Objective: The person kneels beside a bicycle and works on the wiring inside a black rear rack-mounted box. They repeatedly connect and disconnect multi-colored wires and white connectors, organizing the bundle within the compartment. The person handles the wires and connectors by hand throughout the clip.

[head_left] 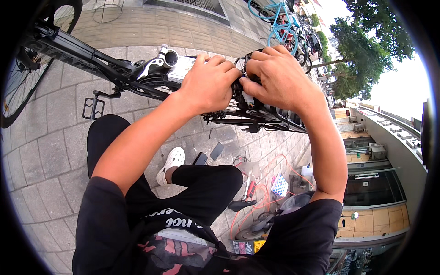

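Observation:
A black bicycle [78,62] lies across the upper view, with a silver ribbed box [179,68] on it and a silver clamp-like fitting [160,63]. My left hand [208,82] is curled at the box's right end against black parts, its fingertips partly hidden. My right hand [275,78] grips a black part [247,94] just right of it, with fingers bent over it. A small whitish piece shows below the right hand. What exactly the fingertips hold is hard to make out.
A pedal [93,107] hangs below the frame. Phone-like dark objects [215,151], red-handled tools [250,190], orange hose [261,195] and a dotted packet [279,184] lie on the paving [46,183]. Parked bicycles [279,23] stand beyond, near trees and shopfronts at right.

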`<state>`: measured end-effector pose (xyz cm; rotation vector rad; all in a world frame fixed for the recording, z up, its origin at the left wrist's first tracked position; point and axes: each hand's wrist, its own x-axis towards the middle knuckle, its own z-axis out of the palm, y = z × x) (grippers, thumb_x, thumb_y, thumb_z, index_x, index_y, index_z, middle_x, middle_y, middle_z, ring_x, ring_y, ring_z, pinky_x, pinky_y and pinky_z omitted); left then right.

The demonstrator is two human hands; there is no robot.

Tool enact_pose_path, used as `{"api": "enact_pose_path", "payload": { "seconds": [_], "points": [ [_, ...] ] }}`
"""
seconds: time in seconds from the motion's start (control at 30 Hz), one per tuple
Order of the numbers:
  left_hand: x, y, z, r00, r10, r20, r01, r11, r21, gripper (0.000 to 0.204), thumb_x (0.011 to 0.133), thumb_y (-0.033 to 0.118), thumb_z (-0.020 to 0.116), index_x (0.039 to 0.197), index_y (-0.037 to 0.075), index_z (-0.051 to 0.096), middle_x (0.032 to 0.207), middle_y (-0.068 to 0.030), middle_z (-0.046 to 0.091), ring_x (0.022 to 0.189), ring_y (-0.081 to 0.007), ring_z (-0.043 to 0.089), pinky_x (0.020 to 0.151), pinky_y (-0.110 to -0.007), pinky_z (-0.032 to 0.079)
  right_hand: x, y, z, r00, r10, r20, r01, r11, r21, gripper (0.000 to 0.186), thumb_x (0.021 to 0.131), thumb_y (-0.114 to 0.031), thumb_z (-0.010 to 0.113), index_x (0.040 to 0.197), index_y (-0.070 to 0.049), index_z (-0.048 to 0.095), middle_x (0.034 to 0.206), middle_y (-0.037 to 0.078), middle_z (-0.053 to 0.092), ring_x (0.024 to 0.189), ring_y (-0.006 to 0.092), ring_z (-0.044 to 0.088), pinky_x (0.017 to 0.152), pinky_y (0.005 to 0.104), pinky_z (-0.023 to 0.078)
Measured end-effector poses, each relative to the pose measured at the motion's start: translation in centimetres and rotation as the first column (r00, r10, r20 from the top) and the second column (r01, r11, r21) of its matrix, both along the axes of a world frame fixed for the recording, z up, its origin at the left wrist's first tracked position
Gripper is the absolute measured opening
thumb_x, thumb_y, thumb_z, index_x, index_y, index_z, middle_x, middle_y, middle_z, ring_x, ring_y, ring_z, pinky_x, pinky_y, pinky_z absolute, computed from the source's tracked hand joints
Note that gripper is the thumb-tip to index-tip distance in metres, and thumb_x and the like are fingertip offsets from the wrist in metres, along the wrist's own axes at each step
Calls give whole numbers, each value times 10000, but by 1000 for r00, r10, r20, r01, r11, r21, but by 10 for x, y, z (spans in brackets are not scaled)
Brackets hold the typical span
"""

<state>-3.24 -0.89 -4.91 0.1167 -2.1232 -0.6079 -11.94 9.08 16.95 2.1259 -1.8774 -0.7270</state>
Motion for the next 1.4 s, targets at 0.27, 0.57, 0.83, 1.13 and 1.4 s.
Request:
{"api": "enact_pose_path", "payload": {
  "seconds": [0.27,0.57,0.83,1.13,1.4],
  "points": [
    [15,-25,8,973,-212,95,205,975,81,721,892,260,862,1553,52,662,1478,-150,715,1468,-348,617,1248,-494,458,-11,7,7,975,12,221,-15,1000,14,238,1057,-278,813,1025,-44,795,1056,101,697,1106,336,652,1041,454,507],
    [13,-25,19,942,-198,272,175,979,109,679,841,300,918,1452,66,735,1493,-100,705,1466,-313,605,1215,-497,461,-3,2,8,985,15,173,-19,1000,22,278,996,-292,799,893,-35,779,954,124,739,1016,360,716,1036,481,534],
    [7,-23,2,972,-206,109,206,979,16,533,855,199,880,1359,66,770,1456,-91,720,1437,-315,618,1185,-490,476,-5,2,6,980,29,198,-32,999,15,285,1057,-279,774,930,-24,769,1014,143,741,1084,366,711,1096,492,520],
    [6,-38,8,923,-374,87,353,916,192,541,885,144,856,1402,30,744,1453,-128,728,1473,-346,601,1265,-500,452,0,21,-2,985,50,165,-39,997,-72,194,1061,-221,768,1141,-48,804,1237,108,781,1350,368,689,1321,554,434],
    [11,-37,17,958,-282,54,231,868,440,972,854,128,889,1734,72,482,1642,-233,619,1575,-439,543,1336,-508,445,45,37,-17,992,-101,-82,91,990,-109,453,948,-357,889,1284,-76,774,1542,140,673,1602,457,512,1360,625,358]
  ]
}}
